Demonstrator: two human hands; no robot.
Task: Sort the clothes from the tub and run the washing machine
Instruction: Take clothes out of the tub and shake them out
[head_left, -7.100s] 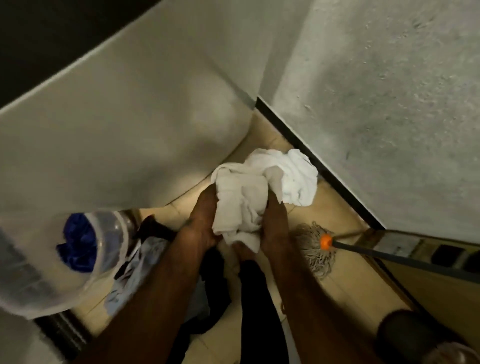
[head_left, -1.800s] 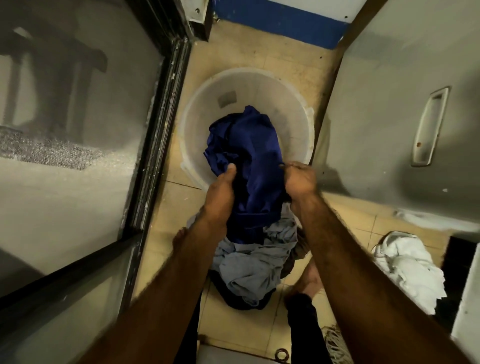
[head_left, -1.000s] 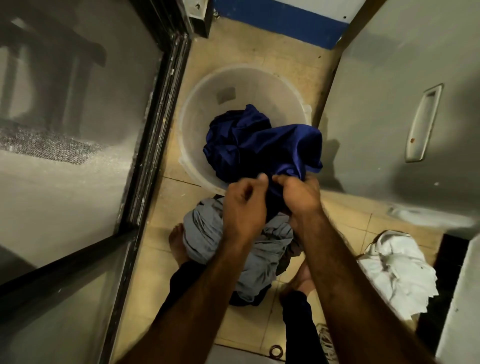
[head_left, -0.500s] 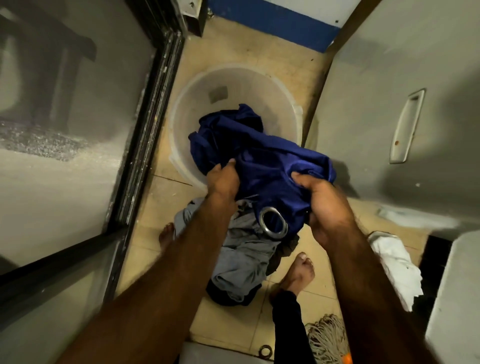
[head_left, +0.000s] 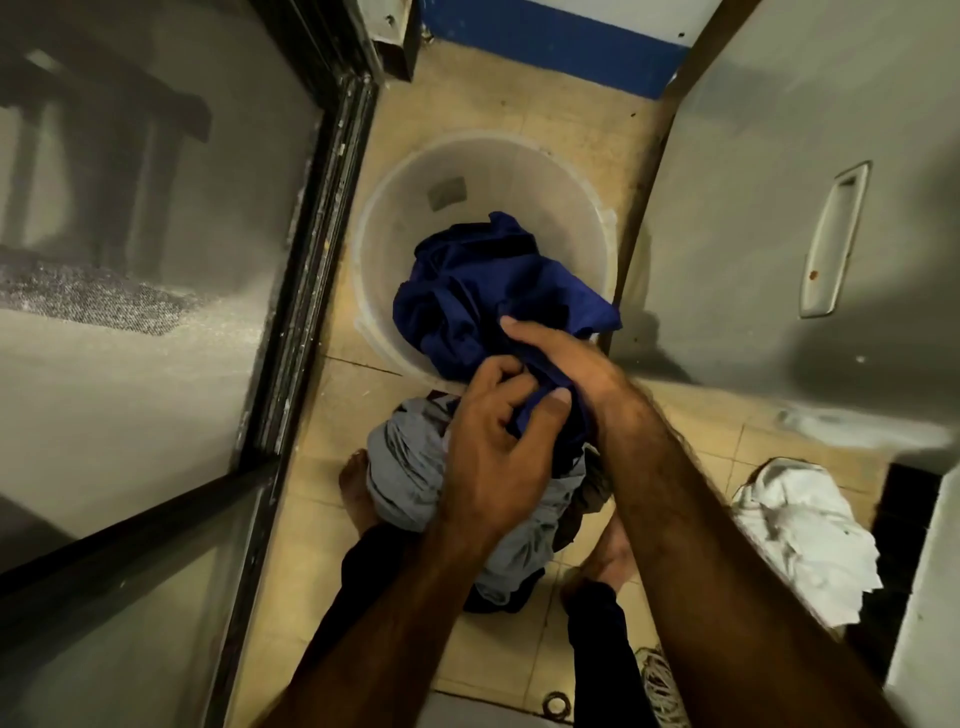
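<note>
The blue cloth (head_left: 488, 291) is a deep, slightly glossy blue, crumpled into heavy folds. Most of it is bunched inside the round pale plastic tub (head_left: 395, 218) against its near wall. One end is pulled up over the near rim to the hands.

The left hand (head_left: 493, 447) grips that end. Its fingers (head_left: 498, 379) are curled into the fabric and the thumb presses a fold against them. The right hand (head_left: 566, 364) lies on top of the cloth just behind the left, touching it. Its forefinger stretches along a crease and the other fingers are hidden in the folds, so I cannot tell whether it grips or only rests there.

The tub stands on the tan tiled floor (head_left: 498, 104), between a dark-framed glass panel (head_left: 156, 312) on the left and a grey door (head_left: 779, 156) with a recessed handle (head_left: 831, 239) on the right. Just in front of the tub, under the hands, is a heap of grey clothes (head_left: 405, 467) between the person's bare feet. A separate heap of white clothes (head_left: 800, 530) lies on the floor to the right, near the door's foot. Pale mop strands (head_left: 660, 686) show at the bottom edge.
</note>
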